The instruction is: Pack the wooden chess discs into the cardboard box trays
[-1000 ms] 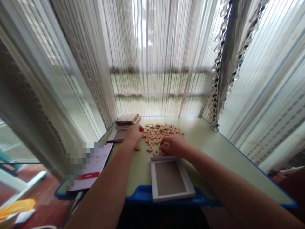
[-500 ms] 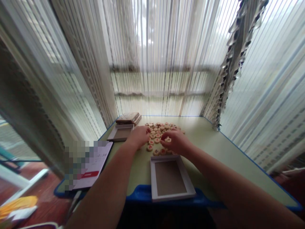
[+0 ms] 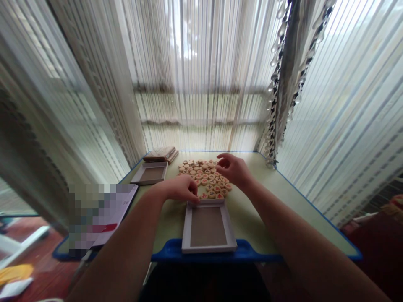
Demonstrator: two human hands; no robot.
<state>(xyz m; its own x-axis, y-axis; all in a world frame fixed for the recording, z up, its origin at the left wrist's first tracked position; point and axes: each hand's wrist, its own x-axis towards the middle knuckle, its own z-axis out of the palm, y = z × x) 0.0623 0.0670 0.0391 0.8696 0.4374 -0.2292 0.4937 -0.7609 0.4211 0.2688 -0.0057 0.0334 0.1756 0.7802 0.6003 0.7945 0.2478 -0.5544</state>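
Round wooden xiangqi pieces, many with red characters, lie in a loose cluster on the pale green table. Close in front of them is a shallow white open box with a brown bottom. My left hand is bent down at the box's back left corner, fingers curled and closed; what they hold, if anything, is hidden. Over the right side of the cluster hovers my right hand. Its thumb and forefinger are apart, with nothing visible between them.
A second shallow box lies at the left, with a folded patterned item behind it. At the left edge is a tablet-like screen, partly blurred out. Striped curtains hang beyond the table's back edge.
My left hand has come nearer, from the cluster's left side to the box's back corner. My right hand has lifted away from the near pieces. The view has shifted slightly right.
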